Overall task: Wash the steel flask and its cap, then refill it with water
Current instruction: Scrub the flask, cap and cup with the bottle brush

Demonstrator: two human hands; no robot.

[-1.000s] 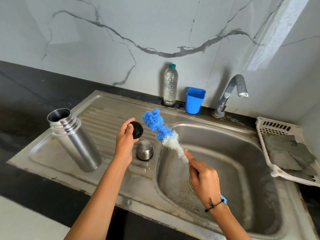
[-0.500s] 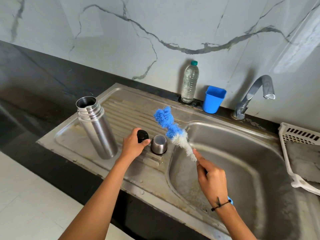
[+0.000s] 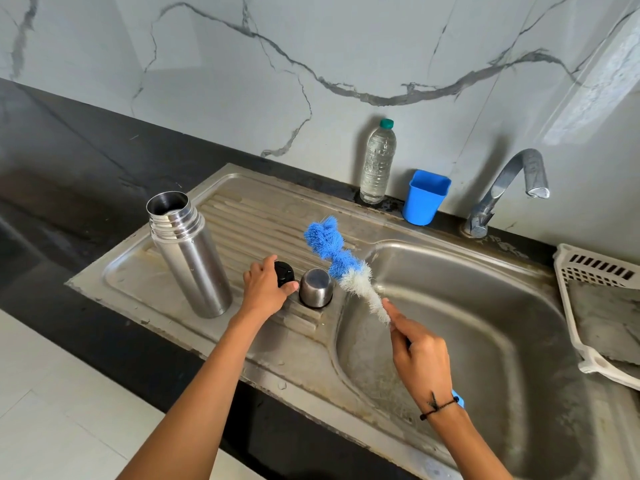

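**Flask parts on the drainboard, brush in our right hand**

We see the steel sink (image 3: 485,306), then the open steel flask (image 3: 188,258) upright on its drainboard. Our right hand (image 3: 420,355) grips the bottle brush (image 3: 341,263) over the basin edge. Our left hand (image 3: 265,289) holds the black stopper (image 3: 284,272) down beside the steel cap (image 3: 316,287).
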